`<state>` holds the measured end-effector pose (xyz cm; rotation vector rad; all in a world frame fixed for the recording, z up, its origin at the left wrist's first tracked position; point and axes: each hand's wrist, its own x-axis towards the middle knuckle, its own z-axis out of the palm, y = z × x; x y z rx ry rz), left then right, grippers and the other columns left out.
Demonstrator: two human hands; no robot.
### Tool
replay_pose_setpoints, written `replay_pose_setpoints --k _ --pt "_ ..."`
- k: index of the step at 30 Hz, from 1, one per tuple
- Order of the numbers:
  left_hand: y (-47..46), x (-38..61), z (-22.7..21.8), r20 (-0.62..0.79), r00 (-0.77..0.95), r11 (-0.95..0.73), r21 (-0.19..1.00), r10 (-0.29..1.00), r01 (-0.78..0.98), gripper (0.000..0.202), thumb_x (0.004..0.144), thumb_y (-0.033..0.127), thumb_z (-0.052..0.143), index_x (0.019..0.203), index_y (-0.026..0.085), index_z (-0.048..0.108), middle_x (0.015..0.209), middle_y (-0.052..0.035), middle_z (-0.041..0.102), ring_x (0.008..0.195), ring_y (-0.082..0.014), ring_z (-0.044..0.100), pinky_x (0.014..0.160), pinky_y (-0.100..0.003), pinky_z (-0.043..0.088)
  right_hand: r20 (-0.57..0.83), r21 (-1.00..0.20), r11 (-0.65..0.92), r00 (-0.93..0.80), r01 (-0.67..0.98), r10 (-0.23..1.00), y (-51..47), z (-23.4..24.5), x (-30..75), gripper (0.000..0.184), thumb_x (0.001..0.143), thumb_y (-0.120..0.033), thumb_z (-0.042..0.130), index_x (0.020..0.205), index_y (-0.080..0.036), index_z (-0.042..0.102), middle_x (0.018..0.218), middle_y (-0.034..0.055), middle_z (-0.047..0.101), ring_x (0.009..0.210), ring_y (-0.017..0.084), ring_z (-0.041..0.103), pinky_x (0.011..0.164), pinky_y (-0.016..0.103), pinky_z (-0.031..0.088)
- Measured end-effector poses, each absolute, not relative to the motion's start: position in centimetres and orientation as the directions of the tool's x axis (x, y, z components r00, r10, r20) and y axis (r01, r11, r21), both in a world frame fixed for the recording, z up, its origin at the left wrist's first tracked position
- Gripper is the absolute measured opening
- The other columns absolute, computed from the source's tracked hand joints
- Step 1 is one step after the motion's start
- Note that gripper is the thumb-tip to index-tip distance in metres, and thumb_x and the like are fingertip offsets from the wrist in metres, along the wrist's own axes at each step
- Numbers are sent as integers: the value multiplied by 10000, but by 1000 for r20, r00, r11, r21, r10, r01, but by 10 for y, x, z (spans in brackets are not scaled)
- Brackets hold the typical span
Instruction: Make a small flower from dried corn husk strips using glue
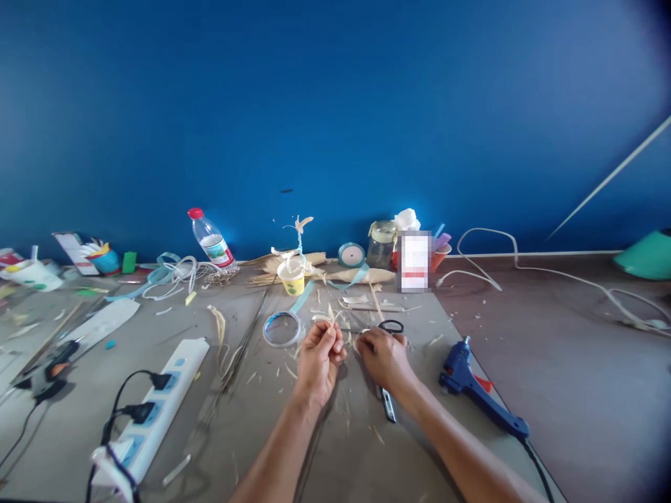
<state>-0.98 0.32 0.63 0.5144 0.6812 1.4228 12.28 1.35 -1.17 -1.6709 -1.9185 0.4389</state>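
Observation:
Between the fingertips of my left hand (321, 356) is a small pale strip of dried husk (331, 314), pointing upward. My right hand (385, 358) is low over the table just beside it, fingers curled down and together; what they hold, if anything, is hidden. Black-handled scissors (391, 325) lie right behind my right hand, and a utility knife (387, 405) sticks out from beneath it. A roll of tape (282, 329) rests to the left of my hands. Husk scraps are scattered around them. Farther back stands a yellow-and-white cup (291, 278) with a blue-wrapped stem and husk flower (301, 225).
A blue glue gun (482, 391) lies at right, its cord trailing forward. On the left are a white power strip (157, 412) with plugs and another dark tool (49, 374). A bottle (212, 241), a glass jar (381, 244) and a ribbon spool (351, 255) line the blue wall.

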Motion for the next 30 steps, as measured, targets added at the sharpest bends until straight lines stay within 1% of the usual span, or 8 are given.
replay_pose_setpoints --k 6,12,15,17,20,22,24,30 --pt "3 -14 13 -89 -23 42 665 996 -746 202 666 215 711 736 174 526 683 27 551 510 -34 417 490 -166 338 211 -707 71 114 704 971 23 -6 133 254 774 -305 439 663 -204 645 749 14 672 741 165 588 744 288 315" --pt "5 -19 12 -86 -78 -2 659 993 -752 202 669 217 705 755 177 527 681 35 544 510 -34 420 486 -162 346 177 -847 -61 387 528 905 41 -7 182 295 707 -408 502 736 -171 677 656 31 657 627 191 572 589 273 388" --pt "6 -20 11 -89 -94 -12 659 992 -752 215 661 224 712 750 176 522 675 36 538 505 -32 416 479 -157 337 222 -948 -7 679 317 700 48 -5 211 314 643 -393 584 773 -124 677 613 33 625 545 155 518 511 254 372" --pt "6 -19 10 -86 -101 -18 663 991 -748 212 665 226 709 743 172 519 670 35 533 505 -31 412 472 -153 326 190 -980 70 767 187 613 48 1 218 327 631 -382 604 811 -116 667 613 25 613 516 135 492 485 247 361" --pt "7 -18 9 -79 -108 -26 675 991 -737 204 677 232 699 737 169 514 668 32 531 507 -34 407 466 -152 314 186 -974 83 527 213 830 37 11 201 277 638 -381 611 760 -139 664 617 26 625 552 152 524 522 257 386" --pt "8 -18 8 -75 -113 -30 687 991 -726 210 676 243 700 737 171 512 669 31 531 510 -37 406 469 -155 313 179 -911 146 49 386 983 24 16 175 205 685 -351 584 694 -165 669 670 32 653 639 177 568 600 271 410" --pt "8 -18 7 -71 -122 -37 701 990 -712 221 669 255 705 736 174 511 662 32 528 508 -39 404 469 -158 310 178 -831 259 -205 492 962 10 16 145 219 755 -298 507 639 -181 651 651 15 634 627 158 562 603 257 394" --pt "9 -17 5 -50 -158 -67 753 986 -655 220 682 286 691 747 179 510 644 37 518 500 -45 411 472 -170 317 265 -560 411 -314 719 912 -11 1 101 184 765 -161 490 649 -186 630 697 6 641 701 141 562 716 292 296"
